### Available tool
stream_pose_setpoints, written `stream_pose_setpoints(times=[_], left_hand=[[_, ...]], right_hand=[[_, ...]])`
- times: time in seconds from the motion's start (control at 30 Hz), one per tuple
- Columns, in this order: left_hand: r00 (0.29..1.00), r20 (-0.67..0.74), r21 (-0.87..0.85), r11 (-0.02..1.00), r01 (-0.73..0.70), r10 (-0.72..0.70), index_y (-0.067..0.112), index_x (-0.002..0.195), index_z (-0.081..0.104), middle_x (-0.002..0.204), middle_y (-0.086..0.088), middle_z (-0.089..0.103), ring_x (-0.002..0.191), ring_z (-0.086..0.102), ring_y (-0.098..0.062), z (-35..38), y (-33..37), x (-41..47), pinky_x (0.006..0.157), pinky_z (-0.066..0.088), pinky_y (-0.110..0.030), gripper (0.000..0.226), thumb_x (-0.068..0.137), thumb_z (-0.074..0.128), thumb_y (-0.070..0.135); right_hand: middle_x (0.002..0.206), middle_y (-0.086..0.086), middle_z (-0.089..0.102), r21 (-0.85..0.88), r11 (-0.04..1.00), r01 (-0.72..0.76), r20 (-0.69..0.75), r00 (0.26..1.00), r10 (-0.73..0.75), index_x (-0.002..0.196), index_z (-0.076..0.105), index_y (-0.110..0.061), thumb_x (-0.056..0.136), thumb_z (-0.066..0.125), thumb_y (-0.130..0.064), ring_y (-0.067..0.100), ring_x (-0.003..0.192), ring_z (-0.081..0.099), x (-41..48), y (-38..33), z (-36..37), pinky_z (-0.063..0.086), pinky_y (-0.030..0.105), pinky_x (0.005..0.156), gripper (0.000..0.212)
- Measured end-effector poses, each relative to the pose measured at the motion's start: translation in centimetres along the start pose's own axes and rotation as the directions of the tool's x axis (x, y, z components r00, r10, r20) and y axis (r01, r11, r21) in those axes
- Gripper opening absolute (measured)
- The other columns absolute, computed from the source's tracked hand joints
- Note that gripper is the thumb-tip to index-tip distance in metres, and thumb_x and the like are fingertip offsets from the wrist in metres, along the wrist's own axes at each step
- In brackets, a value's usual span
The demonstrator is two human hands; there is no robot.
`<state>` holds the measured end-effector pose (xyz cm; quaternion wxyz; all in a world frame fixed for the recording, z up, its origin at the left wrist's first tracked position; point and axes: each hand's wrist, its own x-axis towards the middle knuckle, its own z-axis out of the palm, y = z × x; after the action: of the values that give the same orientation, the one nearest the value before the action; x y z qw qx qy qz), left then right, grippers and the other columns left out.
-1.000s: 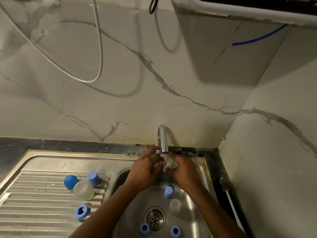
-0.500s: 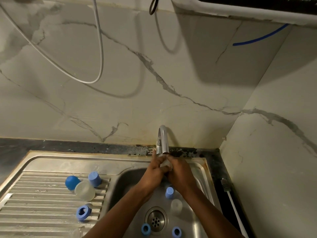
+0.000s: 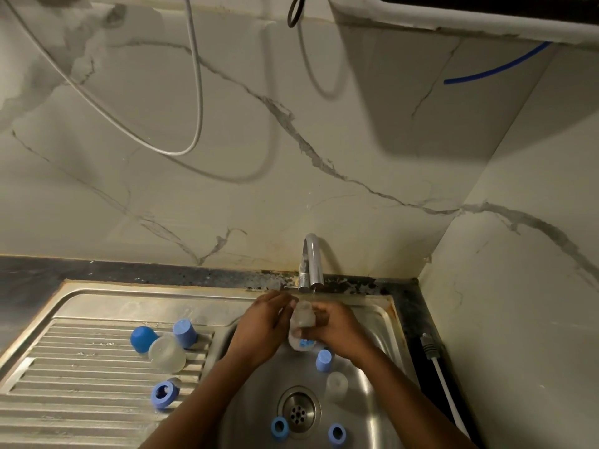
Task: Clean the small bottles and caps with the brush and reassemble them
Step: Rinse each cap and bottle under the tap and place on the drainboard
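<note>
Fingers of the right hand point(image 3: 340, 328) grip a small bottle point(image 3: 303, 319) under the tap point(image 3: 311, 264); the left hand point(image 3: 259, 328) apparently pinches its neck.

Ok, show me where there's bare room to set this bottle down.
Bare: the drainboard left of the round blue cap, and its near strip below the blue ring. Crowded: the basin floor around the drain, with a cap and rings.

Just below frame centre, left hand point(image 3: 259, 325) and right hand point(image 3: 340, 328) have parted slightly. Between them the small clear bottle point(image 3: 302, 319), mostly hidden before, now shows upright
</note>
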<state>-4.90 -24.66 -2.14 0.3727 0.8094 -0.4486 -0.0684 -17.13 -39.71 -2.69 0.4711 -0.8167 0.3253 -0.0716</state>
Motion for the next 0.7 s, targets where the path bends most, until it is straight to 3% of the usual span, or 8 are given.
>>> stream_pose_setpoints(times=[0.07,0.13,0.3,0.4,0.53,0.6,0.7], left_hand=[[0.999,-0.018,-0.003,0.999,0.049,-0.049,0.029,0.127,0.072,0.133,0.009,0.069,0.115,0.062,-0.002,-0.1,-0.5,-0.2,0.094,0.052,-0.021,0.027,0.106,0.058,0.038],[0.993,-0.014,-0.039,0.993,0.113,-0.114,0.03,0.124,0.073,0.134,0.011,0.068,0.113,0.061,0.003,-0.1,-1.0,-0.6,0.091,0.046,-0.011,0.023,0.103,0.064,0.037],[0.981,0.011,-0.132,0.973,0.192,-0.192,0.032,0.124,0.069,0.117,0.019,0.065,0.102,0.062,0.005,-0.7,-0.8,-1.5,0.08,0.047,-0.01,0.025,0.101,0.068,0.021],[0.985,0.068,-0.148,0.974,0.169,-0.161,0.036,0.126,0.066,0.107,0.026,0.06,0.101,0.063,0.003,-1.0,-0.5,-2.1,0.085,0.053,-0.015,0.045,0.093,0.07,0.006],[0.976,0.175,-0.171,0.972,0.162,-0.131,0.038,0.145,0.052,0.134,0.013,0.064,0.123,0.062,-0.006,-0.6,-1.8,-3.0,0.101,0.057,-0.029,0.079,0.079,0.076,0.003],[0.962,0.248,-0.193,0.966,0.169,-0.119,0.029,0.156,0.043,0.145,0.01,0.057,0.131,0.057,-0.007,-0.6,-2.5,-3.6,0.102,0.052,-0.018,0.093,0.075,0.08,0.002],[0.962,0.271,-0.208,0.974,0.087,-0.028,0.026,0.158,0.04,0.142,0.017,0.052,0.127,0.055,0.004,-0.6,-2.9,-4.4,0.099,0.046,-0.007,0.096,0.076,0.089,0.013]], right_hand=[[0.108,-0.013,0.075,-0.005,1.0,-0.026,-0.081,0.996,0.025,0.121,0.07,-0.031,0.076,0.092,-0.031,0.004,0.099,0.07,0.1,0.5,0.2,0.061,0.034,0.09,0.05],[0.116,-0.003,0.075,0.034,0.998,-0.05,-0.008,0.999,0.05,0.125,0.068,-0.024,0.079,0.09,-0.027,0.011,0.1,0.072,0.0,0.7,0.1,0.062,0.034,0.086,0.051],[0.111,-0.001,0.076,0.102,0.988,-0.119,0.048,0.992,0.114,0.123,0.07,-0.022,0.075,0.092,-0.031,0.016,0.099,0.074,-0.2,0.6,-0.1,0.064,0.035,0.081,0.053],[0.107,0.003,0.077,0.206,0.959,-0.195,0.064,0.98,0.186,0.119,0.072,-0.019,0.075,0.093,-0.033,0.022,0.094,0.076,-0.5,-0.1,-0.1,0.065,0.042,0.08,0.051],[0.106,0.016,0.078,0.492,0.804,-0.334,0.278,0.936,0.218,0.127,0.066,-0.003,0.088,0.082,-0.023,0.032,0.096,0.077,-1.8,-0.9,-0.1,0.063,0.05,0.089,0.046],[0.109,0.02,0.077,0.565,0.709,-0.422,0.356,0.9,0.252,0.129,0.064,-0.003,0.092,0.078,-0.027,0.033,0.099,0.077,-2.4,-0.9,0.3,0.063,0.046,0.09,0.046],[0.117,0.023,0.074,0.623,0.551,-0.555,0.497,0.825,0.268,0.132,0.064,-0.006,0.098,0.071,-0.032,0.033,0.107,0.074,-3.1,-1.0,1.0,0.063,0.038,0.089,0.044]])
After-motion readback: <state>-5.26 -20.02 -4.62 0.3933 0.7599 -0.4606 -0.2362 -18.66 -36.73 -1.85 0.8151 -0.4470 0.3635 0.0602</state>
